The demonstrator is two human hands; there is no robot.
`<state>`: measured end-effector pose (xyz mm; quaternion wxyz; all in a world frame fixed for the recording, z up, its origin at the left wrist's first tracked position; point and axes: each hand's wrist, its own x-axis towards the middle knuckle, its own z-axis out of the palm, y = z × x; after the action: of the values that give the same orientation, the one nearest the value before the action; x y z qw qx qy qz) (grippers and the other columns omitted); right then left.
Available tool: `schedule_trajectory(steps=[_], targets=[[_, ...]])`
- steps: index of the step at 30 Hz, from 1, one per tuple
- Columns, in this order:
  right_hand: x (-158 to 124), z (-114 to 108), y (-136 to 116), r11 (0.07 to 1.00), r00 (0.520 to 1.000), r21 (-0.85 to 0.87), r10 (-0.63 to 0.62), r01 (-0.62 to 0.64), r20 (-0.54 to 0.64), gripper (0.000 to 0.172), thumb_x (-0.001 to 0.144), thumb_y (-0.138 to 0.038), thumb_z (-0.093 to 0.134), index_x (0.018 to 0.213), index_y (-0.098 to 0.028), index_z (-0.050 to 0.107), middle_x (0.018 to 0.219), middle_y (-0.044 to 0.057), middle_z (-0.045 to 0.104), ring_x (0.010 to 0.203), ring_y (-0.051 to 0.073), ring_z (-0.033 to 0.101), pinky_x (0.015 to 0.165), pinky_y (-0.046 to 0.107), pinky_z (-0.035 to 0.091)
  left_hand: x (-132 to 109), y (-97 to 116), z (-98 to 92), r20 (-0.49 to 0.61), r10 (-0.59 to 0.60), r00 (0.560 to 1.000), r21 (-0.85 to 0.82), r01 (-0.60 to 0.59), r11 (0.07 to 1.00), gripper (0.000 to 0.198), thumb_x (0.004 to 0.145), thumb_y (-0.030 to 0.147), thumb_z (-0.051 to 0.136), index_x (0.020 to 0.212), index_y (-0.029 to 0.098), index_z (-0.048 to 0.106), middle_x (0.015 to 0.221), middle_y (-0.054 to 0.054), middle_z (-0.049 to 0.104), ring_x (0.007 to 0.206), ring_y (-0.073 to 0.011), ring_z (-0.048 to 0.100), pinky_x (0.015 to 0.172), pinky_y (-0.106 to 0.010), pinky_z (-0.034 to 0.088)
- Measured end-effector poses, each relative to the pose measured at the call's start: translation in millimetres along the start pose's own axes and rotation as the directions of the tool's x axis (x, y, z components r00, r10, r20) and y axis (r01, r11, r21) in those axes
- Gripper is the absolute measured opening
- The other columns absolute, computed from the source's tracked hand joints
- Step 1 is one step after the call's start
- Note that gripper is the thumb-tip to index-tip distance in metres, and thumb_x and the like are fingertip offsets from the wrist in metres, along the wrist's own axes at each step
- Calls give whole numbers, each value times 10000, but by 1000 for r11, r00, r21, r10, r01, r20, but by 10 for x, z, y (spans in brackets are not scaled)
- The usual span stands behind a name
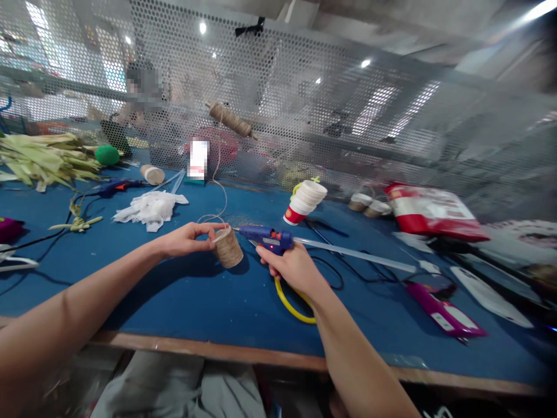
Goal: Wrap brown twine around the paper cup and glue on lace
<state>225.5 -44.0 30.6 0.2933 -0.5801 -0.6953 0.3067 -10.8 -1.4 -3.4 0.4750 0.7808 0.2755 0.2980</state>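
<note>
The left hand [191,239] has its thumb and index finger bent close together at the rim of one twine-wrapped cup [229,251], which tilts at those fingertips; how the lower fingers sit is partly hidden. The right hand [296,264] is closed round the handle of a blue glue gun [265,237], its nozzle just beside the cup's rim, and one clear glue stick [357,253] juts from the back, rightward past the knuckles. A twine strand [219,154] loops down behind the left fingertips from one twine spool [230,119] at the mesh panel [278,75] beyond them. One yellow loop [289,305] curves under the right wrist, which covers part of it. Just beyond the right fingers leans one stack of paper cups [304,202], the exact count unclear; farther right are two small cups [369,206], one red-and-white bag [435,212] and, nearer, one purple object [448,310]. Beyond the left fingers and to their left lie one crumpled white cloth [150,209], one tipped cup [152,175], a second glue gun [115,187], one green ball [107,155] and a heap of pale husks [47,157], too many to count.
</note>
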Motion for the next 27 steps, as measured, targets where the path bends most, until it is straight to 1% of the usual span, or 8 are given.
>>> schedule_trajectory(steps=[3,6,11,14,17,20,23,27], targets=[[20,3,40,999,1000,37,2,-3,19,308,705,-403,532,535,-146,530,366,-16,472,328,72,428,365,197,380,6,6,6,6,0,1000,-2,0,1000,181,767,297,513,693,132,511,1325,-113,383,1260,-220,286,998,-364,233],[81,-18,101,988,1000,156,2,-7,29,261,696,-388,546,615,-140,556,376,-38,456,330,64,415,358,192,356,5,13,8,7,2,1000,10,-3,1000,182,770,298,507,694,133,510,1318,-121,389,1252,-215,302,993,-378,241],[357,-120,256,942,990,332,87,-47,-108,172,637,-292,610,629,-142,528,452,-44,471,380,63,443,376,192,344,-4,18,5,2,15,1000,64,-15,998,176,764,300,515,701,135,511,1309,-121,397,1251,-215,303,988,-386,247],[569,-153,373,966,972,220,170,-133,-162,197,687,-307,570,601,-136,522,518,-2,522,427,64,473,400,189,374,-2,34,14,8,19,1000,82,-19,996,175,764,299,515,703,135,507,1306,-122,397,1231,-219,332,976,-374,264],[730,-136,486,977,961,82,209,-197,-179,286,756,-349,494,558,-143,477,472,-1,494,384,60,456,401,201,384,2,60,23,16,36,999,105,-37,994,176,765,299,512,703,134,508,1277,-121,426,1218,-223,342,964,-367,277],[814,-128,560,975,953,-5,216,-222,-213,329,754,-369,494,509,-155,445,406,-1,463,363,78,469,394,212,369,-1,73,21,16,57,998,127,-58,990,179,765,305,507,706,137,512,1252,-111,442,1189,-224,368,958,-368,286],[819,-159,521,975,953,-111,160,-194,-257,322,704,-316,567,456,-167,426,430,35,491,476,124,545,430,217,365,-7,67,15,-3,63,998,155,-62,986,178,761,312,510,719,139,514,1205,-104,466,1153,-218,396,949,-365,301],[696,-126,223,980,962,-193,3,-58,-272,219,661,-317,615,532,-169,519,683,83,600,781,180,569,565,229,405,-7,80,29,-10,71,997,175,-68,982,171,755,303,517,713,138,511,1124,-94,502,1106,-202,427,946,-351,312]])
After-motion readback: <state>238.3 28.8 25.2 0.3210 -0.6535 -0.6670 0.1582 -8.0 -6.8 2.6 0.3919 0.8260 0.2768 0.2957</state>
